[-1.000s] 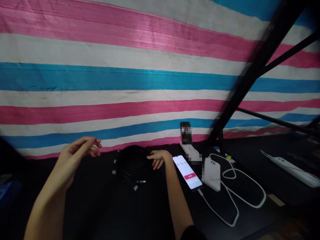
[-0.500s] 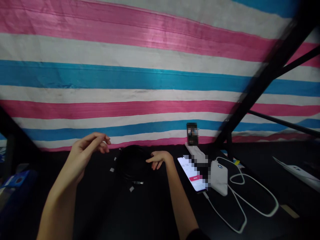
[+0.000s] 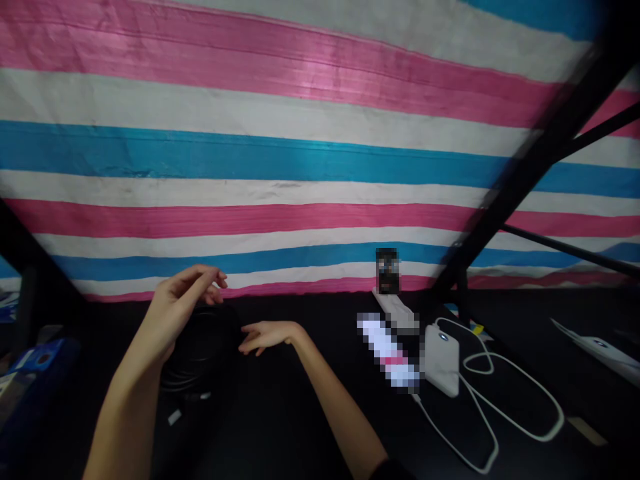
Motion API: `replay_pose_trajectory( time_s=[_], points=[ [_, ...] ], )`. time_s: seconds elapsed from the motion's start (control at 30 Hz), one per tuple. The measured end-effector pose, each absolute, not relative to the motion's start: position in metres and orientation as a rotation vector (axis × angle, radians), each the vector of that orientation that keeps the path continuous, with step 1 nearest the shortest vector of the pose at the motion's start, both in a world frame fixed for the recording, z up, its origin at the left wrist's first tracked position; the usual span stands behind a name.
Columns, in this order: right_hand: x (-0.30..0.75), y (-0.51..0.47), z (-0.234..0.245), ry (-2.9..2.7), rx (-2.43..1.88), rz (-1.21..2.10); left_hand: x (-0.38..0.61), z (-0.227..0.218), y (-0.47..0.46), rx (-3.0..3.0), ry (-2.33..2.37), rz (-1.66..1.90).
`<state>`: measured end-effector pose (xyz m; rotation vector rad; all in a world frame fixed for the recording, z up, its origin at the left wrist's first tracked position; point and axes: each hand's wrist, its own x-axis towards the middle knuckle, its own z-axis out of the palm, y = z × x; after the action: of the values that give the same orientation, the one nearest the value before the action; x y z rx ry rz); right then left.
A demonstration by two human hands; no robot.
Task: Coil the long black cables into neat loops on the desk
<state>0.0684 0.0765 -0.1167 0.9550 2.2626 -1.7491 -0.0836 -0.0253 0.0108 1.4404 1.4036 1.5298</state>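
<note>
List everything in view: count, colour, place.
Striped sheet: 1, pink, blue, white, behind
Table: 1, black, foreground
Bars: several, black, sides
Cable coil: 1, black, between hands
Plug: 1, pale, below coil
Tag: 1, white, below coil
Phone: 1, white screen, right
Pixelated object: 1, dark, by sheet
Slab: 1, white, below it
Power bank: 1, white, right
Cord: unclear, white, right
Unidentified object: 1, white, right
Strip: 1, tan, right
Packaging: unclear, blue, left
Left hand: 1, bare, left of coil
Right hand: 1, bare, right of coil

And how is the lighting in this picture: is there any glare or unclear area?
Head view throughout: soft glare on the pink-blue-white striped sheet; the coiled black cable nearly merges with the flat black tabletop; the glowing white oblong screen is pixelated.
</note>
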Motion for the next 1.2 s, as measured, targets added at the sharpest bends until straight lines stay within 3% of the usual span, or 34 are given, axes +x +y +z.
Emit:
replay_pose_trajectory(
  time_s=[0.13,0.27,0.33,0.83,1.2],
  points=[
    [0.080,0.069,-0.089,2.406,1.078,-1.275,-0.101,-0.004,-0.011,1.521,1.590,1.337],
    [0.107,0.062,-0.059,2.356,1.339,-1.010,-0.126,-0.039,0.017,1.638,2.055,0.574],
    [0.119,0.057,-0.048,2.355,1.423,-0.948,-0.131,-0.055,0.030,1.580,2.218,0.367],
    [0.151,-0.020,-0.003,2.664,1.433,-0.972,-0.096,-0.100,0.055,1.471,2.261,0.142],
    [0.170,-0.030,0.007,2.674,1.590,-0.988,-0.127,-0.064,0.039,1.422,2.339,0.340]
  ],
)
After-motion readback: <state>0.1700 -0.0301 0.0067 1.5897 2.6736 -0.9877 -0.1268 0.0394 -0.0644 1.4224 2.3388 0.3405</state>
